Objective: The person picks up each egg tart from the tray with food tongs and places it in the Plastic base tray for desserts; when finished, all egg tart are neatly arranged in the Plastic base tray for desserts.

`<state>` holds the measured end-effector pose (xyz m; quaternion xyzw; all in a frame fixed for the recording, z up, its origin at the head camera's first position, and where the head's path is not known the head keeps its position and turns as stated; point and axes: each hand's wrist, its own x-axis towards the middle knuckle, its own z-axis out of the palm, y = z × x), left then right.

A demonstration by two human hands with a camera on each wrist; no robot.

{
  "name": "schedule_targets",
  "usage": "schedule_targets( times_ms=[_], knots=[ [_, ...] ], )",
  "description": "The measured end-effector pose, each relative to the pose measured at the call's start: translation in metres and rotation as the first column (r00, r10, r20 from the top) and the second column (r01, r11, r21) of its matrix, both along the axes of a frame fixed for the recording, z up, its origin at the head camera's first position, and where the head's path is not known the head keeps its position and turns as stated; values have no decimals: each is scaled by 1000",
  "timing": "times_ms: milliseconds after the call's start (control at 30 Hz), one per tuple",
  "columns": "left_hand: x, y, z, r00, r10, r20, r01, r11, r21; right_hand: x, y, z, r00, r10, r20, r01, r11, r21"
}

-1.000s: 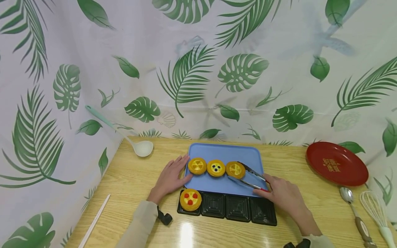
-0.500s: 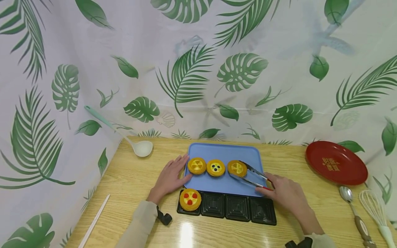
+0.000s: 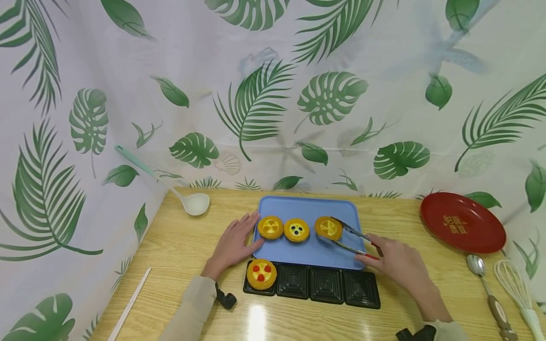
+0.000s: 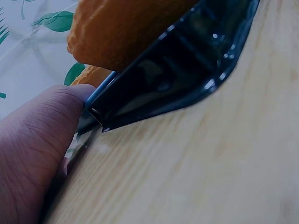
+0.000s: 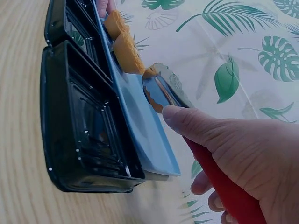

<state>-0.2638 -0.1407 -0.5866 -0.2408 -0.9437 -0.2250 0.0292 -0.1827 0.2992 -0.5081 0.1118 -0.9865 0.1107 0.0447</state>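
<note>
If tongs (image 3: pixel 354 231) gripped in right hand (image 3: pixel 398 263) got slackened, rightmost tart (image 3: pixel 328 228) of the tray (image 3: pixel 298 207) could've been dropped; left hand (image 3: pixel 232 240) was straight-fingered.

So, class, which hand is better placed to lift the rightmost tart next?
Probably the right hand: it holds the tongs, which flank the rightmost tart. The left hand is at the opposite end of the blue tray.

Blue tray (image 3: pixel 307 206), golden tart (image 3: pixel 262 273) with 3 red dots (image 3: pixel 261 278), black mould (image 3: pixel 292 281), white green-leafed backdrop (image 3: pixel 179 52)
</note>
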Motion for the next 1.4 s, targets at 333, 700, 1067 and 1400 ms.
schedule_targets(
  times_ms=[333,700,1067,1400],
  knots=[
    [-1,0,-1,1000,13,29,-12,1000,-28,3,0,3,998,31,-46,-32,999,-19],
    [0,0,-1,1000,11,18,-11,1000,-16,10,-8,17,995,70,-76,-71,997,-16],
    [-1,0,-2,1000,15,27,-14,1000,-18,20,-26,25,981,168,-93,-168,986,2],
    [-2,0,0,1000,10,11,-10,1000,-8,26,-43,27,959,284,15,-283,958,-39]
  ],
)
